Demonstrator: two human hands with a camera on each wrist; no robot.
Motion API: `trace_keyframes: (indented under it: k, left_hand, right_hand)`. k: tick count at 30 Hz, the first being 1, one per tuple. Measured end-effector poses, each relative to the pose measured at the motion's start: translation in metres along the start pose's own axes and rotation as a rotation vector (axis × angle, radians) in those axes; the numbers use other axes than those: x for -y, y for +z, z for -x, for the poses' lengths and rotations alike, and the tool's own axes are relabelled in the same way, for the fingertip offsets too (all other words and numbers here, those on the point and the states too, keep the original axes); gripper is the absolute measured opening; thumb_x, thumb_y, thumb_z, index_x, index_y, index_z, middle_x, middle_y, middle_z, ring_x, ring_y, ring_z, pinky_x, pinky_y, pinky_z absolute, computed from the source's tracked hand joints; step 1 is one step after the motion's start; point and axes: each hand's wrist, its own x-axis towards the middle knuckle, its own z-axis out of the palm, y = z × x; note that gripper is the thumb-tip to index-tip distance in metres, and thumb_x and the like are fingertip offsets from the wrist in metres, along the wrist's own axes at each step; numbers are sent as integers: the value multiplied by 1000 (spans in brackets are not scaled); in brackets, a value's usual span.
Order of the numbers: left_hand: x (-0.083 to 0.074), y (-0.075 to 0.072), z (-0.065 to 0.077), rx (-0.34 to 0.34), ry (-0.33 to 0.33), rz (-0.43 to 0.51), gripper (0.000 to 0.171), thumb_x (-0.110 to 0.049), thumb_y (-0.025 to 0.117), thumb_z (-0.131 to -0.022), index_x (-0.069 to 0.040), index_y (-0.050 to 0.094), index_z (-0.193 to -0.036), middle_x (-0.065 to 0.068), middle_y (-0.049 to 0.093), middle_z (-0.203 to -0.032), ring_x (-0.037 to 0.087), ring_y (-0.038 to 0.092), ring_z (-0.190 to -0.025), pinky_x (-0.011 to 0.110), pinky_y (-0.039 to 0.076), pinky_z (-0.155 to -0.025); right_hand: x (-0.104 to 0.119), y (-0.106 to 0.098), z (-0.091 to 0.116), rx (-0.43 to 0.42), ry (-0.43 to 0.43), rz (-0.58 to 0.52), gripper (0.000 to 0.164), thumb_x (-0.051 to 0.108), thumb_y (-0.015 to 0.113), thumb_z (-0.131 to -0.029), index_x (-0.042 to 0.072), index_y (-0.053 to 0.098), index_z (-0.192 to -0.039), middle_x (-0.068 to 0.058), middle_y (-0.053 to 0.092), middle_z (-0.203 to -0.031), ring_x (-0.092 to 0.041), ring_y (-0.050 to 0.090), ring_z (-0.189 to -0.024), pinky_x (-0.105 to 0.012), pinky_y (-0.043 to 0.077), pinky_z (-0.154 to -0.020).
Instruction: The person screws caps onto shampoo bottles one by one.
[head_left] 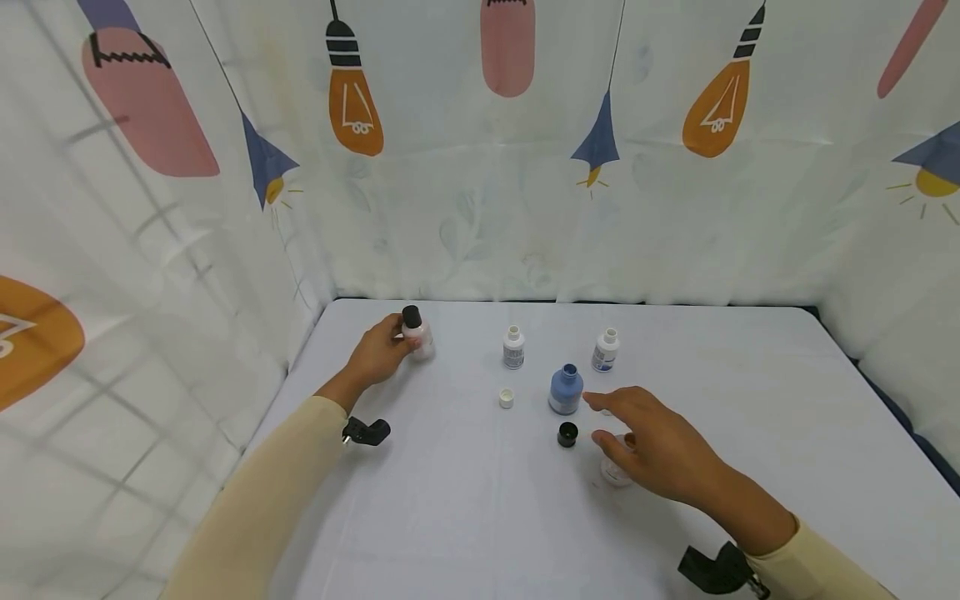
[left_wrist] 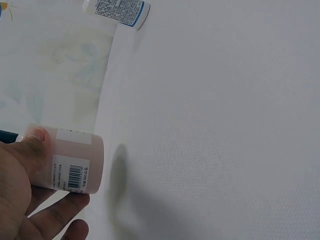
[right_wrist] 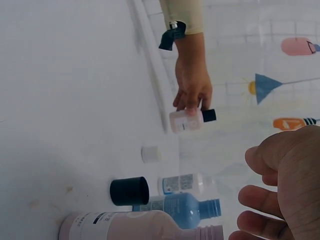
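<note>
Left hand (head_left: 378,354): you grip the black-capped bottle (head_left: 422,340).
Right hand (head_left: 660,442): your fingers part loosely, holding nothing, near the blue bottle (head_left: 566,391).

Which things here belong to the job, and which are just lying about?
Probably the job:
capped pink bottle in the left fingers
open pink bottle
blue bottle
two white bottles
black cap
white cap

Just surroundings:
printed curtain
white table

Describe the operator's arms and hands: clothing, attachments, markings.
The left hand and right hand are ungloved. The left sleeve and right sleeve are long, plain pale beige, with no print visible. At the wrists sit angular black pieces: a left wrist attachment and a right wrist attachment. No cables show.
</note>
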Motion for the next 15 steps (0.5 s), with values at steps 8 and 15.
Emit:
trace_keyframes:
  k: [8,15]
  left_hand:
    - [3,3,-2,-6,5,11,62,-25,65,-103,2,38,-153,23,47,-152,41,49,-137,51,45,-106]
    - [9,7,-4,-15,-13,0,63,-25,65,-104,1,37,-153,23,45,-154,41,48,-137,51,42,-109]
  right_hand:
    - [-2,-1,2,4,20,12,51,21,79,-93,18,61,-140,-1,63,-126,-14,61,-107,-25,58,-72]
    - [-4,-1,2,-23,-19,28,51,19,80,-92,18,61,-140,1,64,-123,-10,57,-97,-20,54,-67]
